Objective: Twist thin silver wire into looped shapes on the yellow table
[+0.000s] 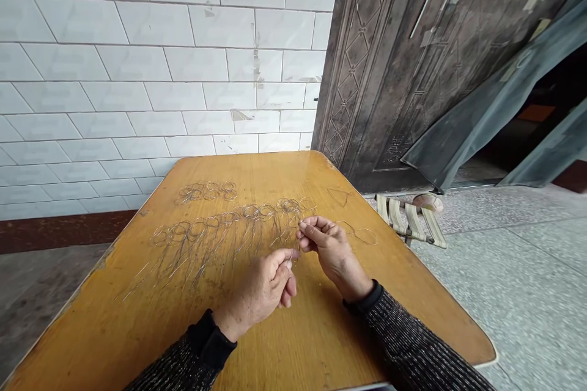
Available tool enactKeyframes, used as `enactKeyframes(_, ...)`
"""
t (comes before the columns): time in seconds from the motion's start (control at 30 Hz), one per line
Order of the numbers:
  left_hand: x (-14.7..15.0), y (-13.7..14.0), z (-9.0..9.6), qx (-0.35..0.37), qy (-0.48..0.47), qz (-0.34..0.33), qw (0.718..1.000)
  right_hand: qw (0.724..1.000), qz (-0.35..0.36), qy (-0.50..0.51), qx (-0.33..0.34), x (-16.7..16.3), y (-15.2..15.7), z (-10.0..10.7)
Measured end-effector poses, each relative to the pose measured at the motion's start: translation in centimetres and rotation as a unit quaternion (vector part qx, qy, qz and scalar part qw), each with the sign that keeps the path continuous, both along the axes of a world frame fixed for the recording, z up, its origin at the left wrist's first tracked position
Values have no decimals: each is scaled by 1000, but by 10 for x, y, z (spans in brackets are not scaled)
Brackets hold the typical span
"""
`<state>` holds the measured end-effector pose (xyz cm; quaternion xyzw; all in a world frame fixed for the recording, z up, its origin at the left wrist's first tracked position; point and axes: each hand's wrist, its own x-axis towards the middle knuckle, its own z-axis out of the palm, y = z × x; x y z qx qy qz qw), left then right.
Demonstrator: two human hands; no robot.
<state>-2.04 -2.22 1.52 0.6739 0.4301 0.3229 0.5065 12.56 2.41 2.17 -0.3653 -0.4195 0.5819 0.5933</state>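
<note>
Above the middle of the wooden table, my left hand (263,286) is closed, thumb and forefinger pinching a thin wire. My right hand (331,252), just to its right and slightly farther off, also pinches the wire between its fingertips. The wire is so fine that its full course between the hands cannot be made out. Beyond and left of my hands lies a row of wire loops (251,212) with long loose tails toward me. A smaller cluster of wire rings (206,190) rests behind that row. Single bent wire pieces (365,236) lie right of my right hand.
The yellow-brown wooden table (293,348) has rounded corners and stands by a white tiled wall (183,61). To the right are a dark carved door (389,73), a grey curtain (486,110) and a low strap stool (410,220) on the floor.
</note>
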Motion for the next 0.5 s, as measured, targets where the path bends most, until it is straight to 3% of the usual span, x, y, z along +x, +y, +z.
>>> enactKeyframes(0.17, 3, -2, -1, 14, 37, 44, 998, 1000, 7, -12, 5, -1, 0, -2)
enactKeyframes(0.37, 6, -1, -1, -90, -98, 51, 990, 999, 39, -2, 12, 6, 4, -1)
enactKeyframes(0.5, 5, 0, 5, -97, -116, 55, 987, 998, 57, -8, 8, 8, 5, 0)
